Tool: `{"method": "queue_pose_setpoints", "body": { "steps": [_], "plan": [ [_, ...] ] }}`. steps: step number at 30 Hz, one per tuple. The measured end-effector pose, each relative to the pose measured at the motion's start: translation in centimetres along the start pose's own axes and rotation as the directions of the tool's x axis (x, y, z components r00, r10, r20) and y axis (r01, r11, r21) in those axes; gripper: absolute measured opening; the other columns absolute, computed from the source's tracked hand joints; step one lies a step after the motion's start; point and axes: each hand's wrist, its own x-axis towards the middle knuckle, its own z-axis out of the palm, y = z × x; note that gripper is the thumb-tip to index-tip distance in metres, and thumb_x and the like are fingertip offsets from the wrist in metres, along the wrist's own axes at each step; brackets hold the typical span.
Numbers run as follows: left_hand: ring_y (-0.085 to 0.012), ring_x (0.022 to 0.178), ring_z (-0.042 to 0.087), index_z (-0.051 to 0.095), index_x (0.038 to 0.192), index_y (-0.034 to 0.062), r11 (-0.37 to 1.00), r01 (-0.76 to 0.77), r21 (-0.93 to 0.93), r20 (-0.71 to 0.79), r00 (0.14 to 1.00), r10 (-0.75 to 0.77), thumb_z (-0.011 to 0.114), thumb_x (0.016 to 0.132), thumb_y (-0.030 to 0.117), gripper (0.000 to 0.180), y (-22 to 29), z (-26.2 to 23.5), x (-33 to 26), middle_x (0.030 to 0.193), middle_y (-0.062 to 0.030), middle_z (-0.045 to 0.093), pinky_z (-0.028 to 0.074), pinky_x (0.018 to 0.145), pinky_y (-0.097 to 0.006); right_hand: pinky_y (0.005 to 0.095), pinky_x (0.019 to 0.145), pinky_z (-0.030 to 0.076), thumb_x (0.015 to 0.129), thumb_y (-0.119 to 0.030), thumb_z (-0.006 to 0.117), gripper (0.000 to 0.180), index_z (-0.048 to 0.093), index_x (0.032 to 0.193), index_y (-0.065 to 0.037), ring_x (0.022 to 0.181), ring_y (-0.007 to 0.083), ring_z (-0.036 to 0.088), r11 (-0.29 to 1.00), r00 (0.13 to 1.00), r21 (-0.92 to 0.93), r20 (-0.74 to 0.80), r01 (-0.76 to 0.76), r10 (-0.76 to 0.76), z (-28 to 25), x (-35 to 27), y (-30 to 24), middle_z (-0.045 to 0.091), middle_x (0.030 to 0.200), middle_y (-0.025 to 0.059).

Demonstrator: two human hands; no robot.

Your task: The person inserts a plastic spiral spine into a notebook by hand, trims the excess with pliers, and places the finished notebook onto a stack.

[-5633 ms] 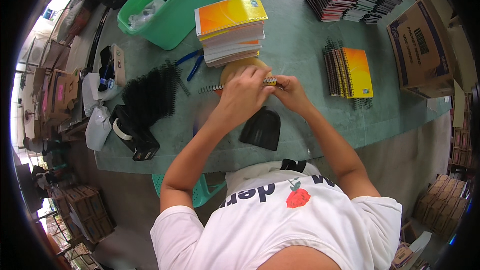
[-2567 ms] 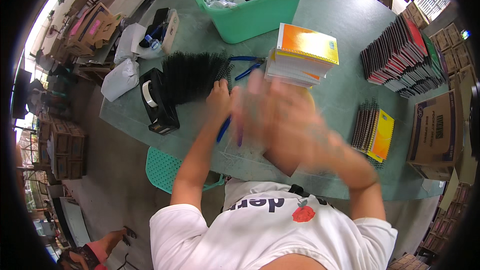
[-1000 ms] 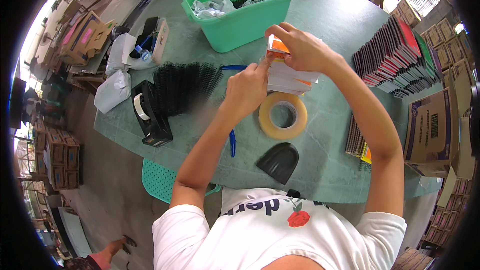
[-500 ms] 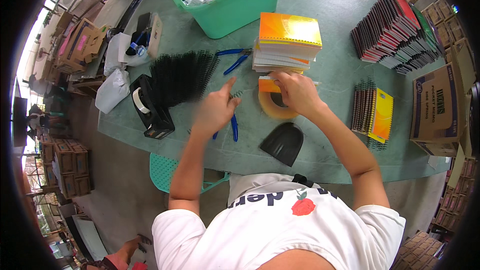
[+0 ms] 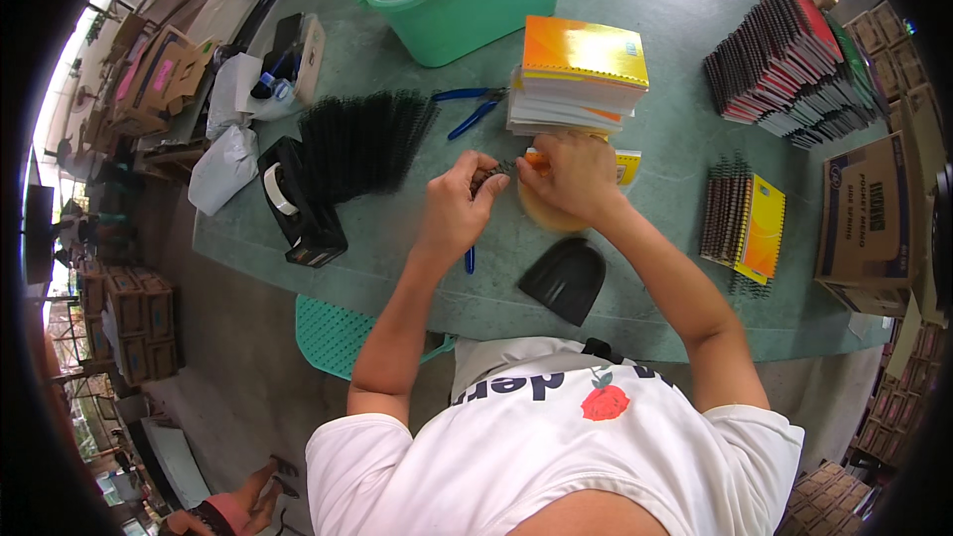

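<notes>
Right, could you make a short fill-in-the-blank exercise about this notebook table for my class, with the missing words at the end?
1. The left hand holds a coil coloured ____.
2. The right hand grips a notebook of yellow and ____.
3. The bin is ____.
4. The cardboard box stands toward the table's ____ end.

Missing words: black; orange; green; right.
</notes>
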Motion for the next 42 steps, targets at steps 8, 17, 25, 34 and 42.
{"method": "queue_pose_setpoints", "body": {
  "steps": [8, 17, 25, 34, 42],
  "plan": [
    [-0.0110, 0.064, 0.057, 0.062, 0.102, 0.0007, 0.993, 0.002, -0.115, 0.029, 1.000, 0.001, 0.062, 0.089, 0.023, 0.026, 0.6, 1.6, 0.0, 0.071, -0.0063, 0.063, 0.047, 0.061, -0.027, 0.0414, 0.060, 0.050, 0.080, -0.020, 0.062, 0.013, 0.066, 0.084, -0.009, 0.070, 0.0314, 0.065, 0.957, 0.999, 0.289, 0.015, 0.029, -0.034, -0.3, -0.3, 1.6, 0.066, 0.072, 0.0121],
    [-0.0326, 0.078, 0.063, 0.061, 0.110, -0.0015, 0.995, 0.010, -0.096, 0.139, 0.990, 0.003, 0.056, 0.090, 0.019, 0.029, -1.0, 2.1, 0.1, 0.089, -0.0198, 0.065, 0.048, 0.072, -0.038, 0.0416, 0.058, 0.050, 0.075, -0.024, 0.066, 0.014, 0.066, 0.082, -0.012, 0.068, 0.0299, 0.065, 1.000, 0.997, 0.007, 0.073, 0.019, -0.020, -0.6, -0.4, 0.9, 0.066, 0.071, 0.0104],
    [-0.0156, 0.064, 0.057, 0.065, 0.096, -0.0012, 0.983, -0.164, -0.083, -0.033, 0.986, 0.162, 0.061, 0.087, 0.013, 0.018, 0.8, 2.2, 0.3, 0.076, -0.0099, 0.063, 0.046, 0.061, -0.029, 0.0405, 0.060, 0.051, 0.076, -0.027, 0.066, 0.015, 0.068, 0.085, -0.015, 0.069, 0.0289, 0.065, 1.000, 0.994, -0.027, 0.109, -0.014, 0.017, -0.6, -0.3, 0.7, 0.067, 0.073, 0.0088],
    [-0.0254, 0.064, 0.059, 0.062, 0.087, -0.0033, 0.940, -0.276, 0.201, -0.164, 0.937, 0.310, 0.063, 0.085, 0.013, 0.016, -0.3, 3.7, 1.4, 0.077, -0.0138, 0.060, 0.047, 0.061, -0.035, 0.0434, 0.064, 0.050, 0.077, -0.014, 0.063, 0.014, 0.066, 0.090, -0.007, 0.075, 0.0331, 0.065, 0.977, 0.993, 0.210, 0.098, 0.039, -0.061, -0.9, -0.5, 1.5, 0.066, 0.077, 0.0150],
    [-0.0234, 0.073, 0.058, 0.057, 0.102, 0.0002, 0.985, -0.117, 0.123, 0.328, 0.942, 0.071, 0.063, 0.086, 0.017, 0.024, -1.1, 0.2, 2.8, 0.086, -0.0144, 0.057, 0.047, 0.065, -0.035, 0.0429, 0.066, 0.049, 0.079, -0.010, 0.062, 0.022, 0.061, 0.101, -0.009, 0.079, 0.0336, 0.064, 0.964, 0.989, 0.244, 0.079, 0.101, -0.123, -1.1, -0.3, 1.5, 0.066, 0.083, 0.0145]
  ]
}}
